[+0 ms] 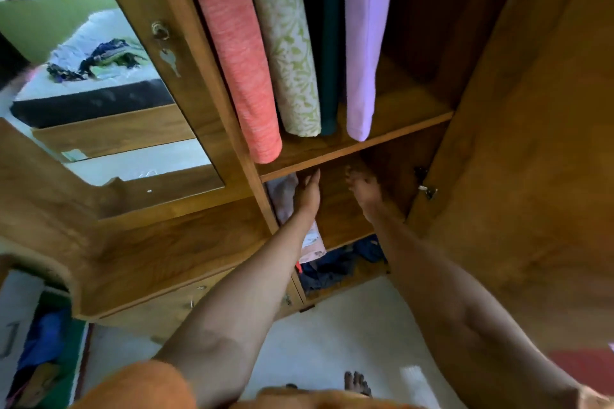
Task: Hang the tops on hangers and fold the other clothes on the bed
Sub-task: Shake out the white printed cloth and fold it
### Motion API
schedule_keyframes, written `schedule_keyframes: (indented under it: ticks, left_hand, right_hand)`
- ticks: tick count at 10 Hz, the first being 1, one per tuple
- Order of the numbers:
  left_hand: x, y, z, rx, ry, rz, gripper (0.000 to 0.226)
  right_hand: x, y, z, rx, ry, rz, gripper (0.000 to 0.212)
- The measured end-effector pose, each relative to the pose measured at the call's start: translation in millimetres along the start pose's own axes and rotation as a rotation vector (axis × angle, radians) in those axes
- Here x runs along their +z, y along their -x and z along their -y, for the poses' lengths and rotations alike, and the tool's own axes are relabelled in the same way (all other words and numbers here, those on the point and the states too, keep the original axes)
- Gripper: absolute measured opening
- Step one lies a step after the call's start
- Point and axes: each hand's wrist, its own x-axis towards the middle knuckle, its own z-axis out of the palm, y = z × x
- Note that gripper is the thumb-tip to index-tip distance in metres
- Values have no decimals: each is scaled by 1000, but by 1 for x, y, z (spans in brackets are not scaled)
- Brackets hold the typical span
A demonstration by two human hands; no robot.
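Inside the open wooden wardrobe [498,109], seen from the head camera, four garments hang side by side above a plank shelf [358,146]: a coral heathered knit top [239,53] at the left, a cream top with a green leaf print [292,53], a dark green top [327,43], and a smooth lilac top [365,36] at the right. Under the shelf both bare arms reach into the compartment. Left hand [307,192], at 12 o'clock from its forearm, is flat with fingers pressed together, lying against a pale folded cloth [282,199] that stands at the compartment's left wall. Right hand [363,189] is just beside it, fingers loosely spread and empty, over bare wood. Lower down, the bottom compartment holds a crumpled heap of blue clothes [335,266]. At 10 o'clock the mirrored door [99,93] reflects a white bed [99,30] with a dark tangle of clothes [99,60] on it.
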Motion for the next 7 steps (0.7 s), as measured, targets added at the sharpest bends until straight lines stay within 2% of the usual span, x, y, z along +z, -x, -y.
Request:
schedule_keyframes:
  ticks: [1,2,3,5,7]
  left_hand:
    - [7,34,-14,61,-142,141,55]
    - [10,61,-25,110,-199,269,49]
    - [11,86,-27,190,-258,468,50]
    - [9,147,-15,298,-274,711,48]
    - [26,234,12,333,-379,1014,47]
  right_hand:
    - [-53,65,49,38,-390,306,25]
    - [-75,82,47,-3,-406,160,25]
    - [-100,107,40,-41,-433,24,13]
    - [-144,181,-3,-39,-453,-277,22]
    - [-207,274,-40,-18,-492,-540,16]
